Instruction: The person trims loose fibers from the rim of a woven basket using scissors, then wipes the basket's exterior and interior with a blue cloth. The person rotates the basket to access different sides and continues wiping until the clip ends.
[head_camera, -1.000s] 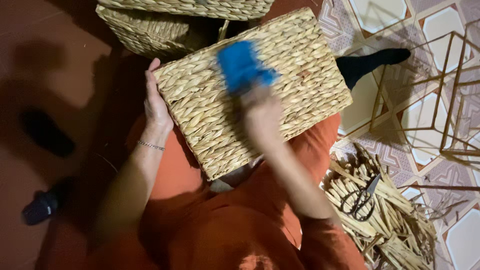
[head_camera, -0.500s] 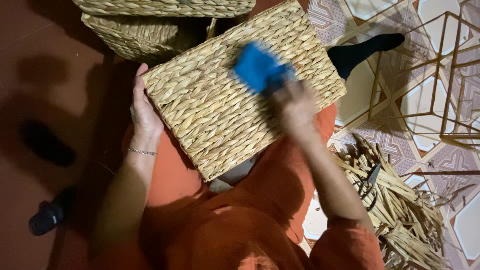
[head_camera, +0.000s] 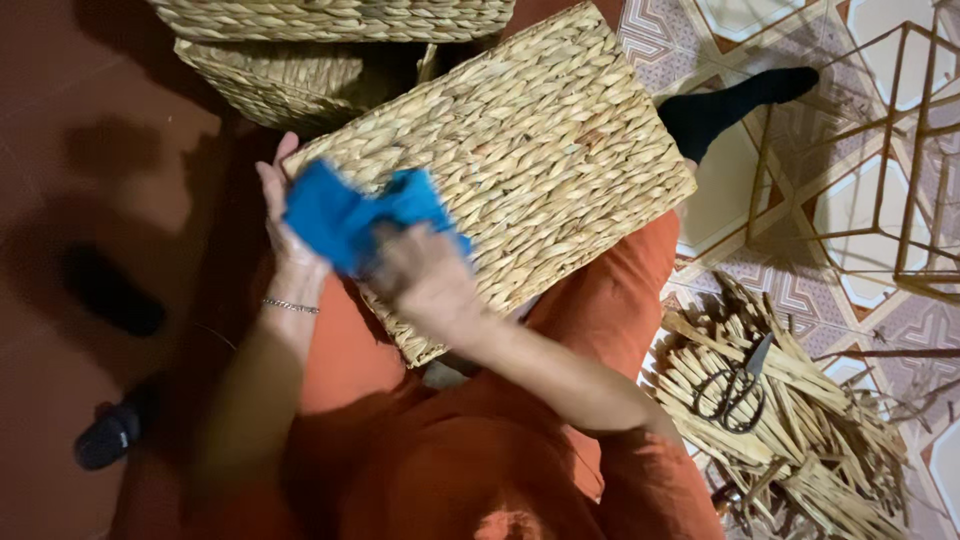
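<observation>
A woven straw basket (head_camera: 540, 150) rests bottom-up on my lap, tilted across my orange-clad legs. My left hand (head_camera: 285, 235) grips its left edge and holds it steady. My right hand (head_camera: 425, 280) is closed on a blue cloth (head_camera: 345, 215) and presses it against the basket's left part, close to my left hand. The right hand looks blurred from movement.
More woven baskets (head_camera: 300, 60) stand behind, at the top. A heap of cut straw stalks (head_camera: 790, 420) lies on the tiled floor at the right, with black-handled scissors (head_camera: 735, 390) on it. A metal wire frame (head_camera: 890, 150) stands at the far right. Dark sandals (head_camera: 110, 435) lie left.
My right hand has swept the blue cloth from the basket's upper right to its left edge. The basket and my left hand have barely shifted.
</observation>
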